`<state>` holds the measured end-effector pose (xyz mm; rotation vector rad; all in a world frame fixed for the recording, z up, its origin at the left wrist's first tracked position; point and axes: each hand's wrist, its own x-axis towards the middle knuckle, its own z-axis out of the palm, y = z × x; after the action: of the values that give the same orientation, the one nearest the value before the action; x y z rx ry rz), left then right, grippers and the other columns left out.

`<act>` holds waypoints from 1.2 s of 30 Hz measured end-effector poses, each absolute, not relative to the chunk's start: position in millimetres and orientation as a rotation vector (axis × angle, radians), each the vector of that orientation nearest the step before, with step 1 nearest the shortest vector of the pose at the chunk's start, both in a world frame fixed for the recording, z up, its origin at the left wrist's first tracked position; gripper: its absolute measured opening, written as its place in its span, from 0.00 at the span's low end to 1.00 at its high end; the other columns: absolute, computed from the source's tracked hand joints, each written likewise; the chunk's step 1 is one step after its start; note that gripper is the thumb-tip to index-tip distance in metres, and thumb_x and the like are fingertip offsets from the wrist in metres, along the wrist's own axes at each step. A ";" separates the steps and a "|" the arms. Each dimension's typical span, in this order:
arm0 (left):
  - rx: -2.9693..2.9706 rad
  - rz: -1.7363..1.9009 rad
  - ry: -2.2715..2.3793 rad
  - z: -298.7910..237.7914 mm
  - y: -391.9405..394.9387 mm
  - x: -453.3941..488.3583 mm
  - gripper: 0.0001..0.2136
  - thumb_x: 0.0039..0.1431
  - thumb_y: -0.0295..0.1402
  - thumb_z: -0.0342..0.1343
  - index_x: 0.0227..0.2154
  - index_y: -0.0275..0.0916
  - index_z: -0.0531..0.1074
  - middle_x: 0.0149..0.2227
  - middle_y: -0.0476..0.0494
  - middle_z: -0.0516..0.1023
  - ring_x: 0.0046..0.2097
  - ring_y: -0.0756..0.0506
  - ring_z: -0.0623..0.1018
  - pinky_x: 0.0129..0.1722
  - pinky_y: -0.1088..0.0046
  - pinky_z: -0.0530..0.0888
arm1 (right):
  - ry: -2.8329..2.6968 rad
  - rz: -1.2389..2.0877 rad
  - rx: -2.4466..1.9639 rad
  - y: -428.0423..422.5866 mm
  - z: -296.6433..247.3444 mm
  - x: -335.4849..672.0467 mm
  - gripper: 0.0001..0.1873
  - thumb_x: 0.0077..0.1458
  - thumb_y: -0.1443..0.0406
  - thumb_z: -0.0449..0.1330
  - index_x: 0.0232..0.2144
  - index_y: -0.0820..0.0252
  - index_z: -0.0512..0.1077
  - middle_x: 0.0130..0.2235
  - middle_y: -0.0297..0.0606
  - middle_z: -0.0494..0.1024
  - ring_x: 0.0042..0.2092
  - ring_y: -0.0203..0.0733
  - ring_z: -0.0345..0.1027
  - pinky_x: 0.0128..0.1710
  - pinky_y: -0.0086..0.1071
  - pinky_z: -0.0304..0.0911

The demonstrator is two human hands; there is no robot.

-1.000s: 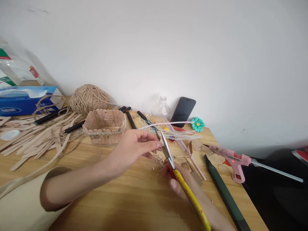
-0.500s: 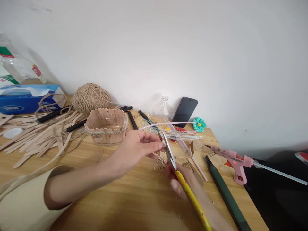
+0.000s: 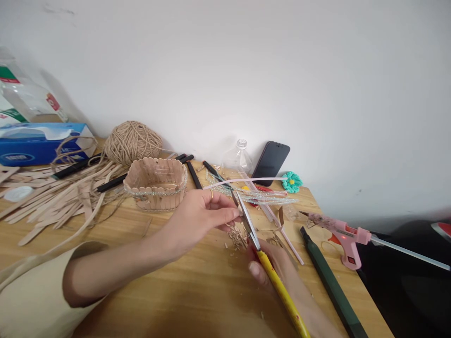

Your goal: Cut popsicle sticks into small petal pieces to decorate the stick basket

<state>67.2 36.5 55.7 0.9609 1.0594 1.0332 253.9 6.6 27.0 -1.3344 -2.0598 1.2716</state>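
My right hand grips yellow-handled scissors, their blades parted and pointing away from me. One handle runs over the palm toward the bottom edge; the other is mostly hidden by the fingers. My left hand, with a ring on one finger, is closed in a pinch at the blades. A small pale piece, apparently wood, shows at its fingertips between the blades. Under the hands lies a little heap of wood shavings. To the left stands a basket of rounded wooden sticks with a silvery glitter band around it.
Left are craft sticks, a twine ball and a blue tissue box. Behind the hands lie glittery strands; a phone leans on the wall. Right are a pink glue gun and a dark green tool.
My right hand and the scissors' handle have shifted very slightly to the right. My left hand keeps its pinch in almost the same place.
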 end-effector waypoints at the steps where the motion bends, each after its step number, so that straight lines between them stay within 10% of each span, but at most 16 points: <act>1: 0.952 1.032 1.059 56.0 36.5 67.3 0.02 0.43 0.28 0.61 0.20 0.36 0.74 0.21 0.50 0.75 0.26 0.52 0.73 0.28 0.75 0.74 | -2.063 1.269 -1.334 6.6 25.9 254.9 0.30 0.49 0.37 0.46 0.22 0.57 0.53 0.23 0.27 0.49 0.25 0.34 0.40 0.21 0.29 0.38; 36: 0.886 0.964 1.096 59.4 40.1 63.6 0.03 0.39 0.24 0.64 0.18 0.35 0.75 0.17 0.54 0.75 0.22 0.55 0.72 0.25 0.81 0.72 | -2.001 1.164 -1.629 1.3 29.9 252.5 0.26 0.47 0.43 0.52 0.19 0.56 0.51 0.21 0.27 0.50 0.24 0.34 0.43 0.22 0.28 0.40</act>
<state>63.6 40.1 59.4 0.8857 1.0960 0.9640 252.5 1.3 29.9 -1.6292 -2.0009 1.1637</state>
